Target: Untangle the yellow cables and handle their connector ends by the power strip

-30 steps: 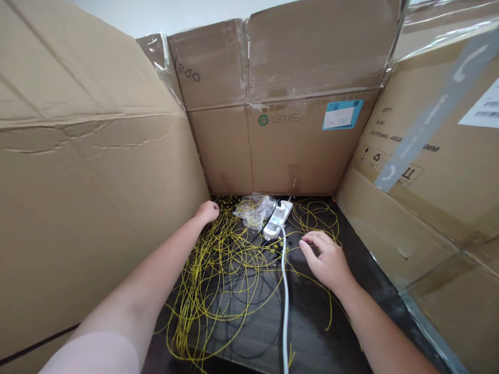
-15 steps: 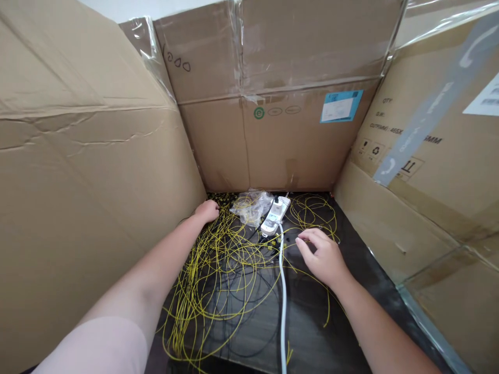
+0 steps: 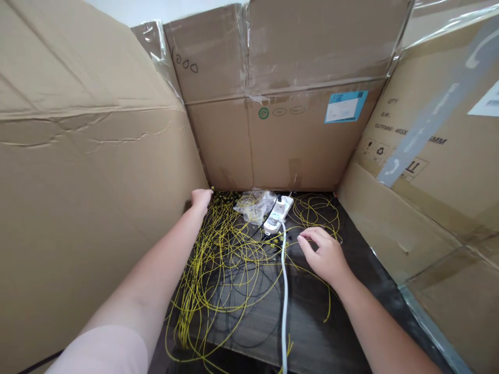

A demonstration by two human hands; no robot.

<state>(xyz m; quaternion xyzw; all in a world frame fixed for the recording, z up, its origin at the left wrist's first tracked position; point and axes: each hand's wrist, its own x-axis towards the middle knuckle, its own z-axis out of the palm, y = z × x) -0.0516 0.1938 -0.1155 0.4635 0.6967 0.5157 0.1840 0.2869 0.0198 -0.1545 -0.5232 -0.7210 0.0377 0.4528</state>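
My left hand (image 3: 201, 198) is at the far left of the dark table, against the left carton, fingers closed. A small yellow piece (image 3: 212, 188) shows at its fingertips, too small to name more exactly. Just right of that hand lies a heap of small black and yellow pieces (image 3: 225, 197). Thin yellow cables (image 3: 191, 270) spread in loops from there towards the front edge. My right hand (image 3: 325, 254) hovers low over the table's right half, fingers loosely bent and thumb apart, with nothing visible in it. A yellow cable runs close beneath it.
A white power strip (image 3: 278, 214) with a plug in it lies mid-table, its white cord (image 3: 284, 301) running to the front. Beside it is a crumpled clear plastic bag (image 3: 255, 206). Large cartons wall in the left (image 3: 97, 208), back (image 3: 288, 140) and right (image 3: 397, 213).
My left hand has moved left and slightly up from the heap to the left carton, the yellow piece now showing at its fingertips. My right hand has hardly moved.
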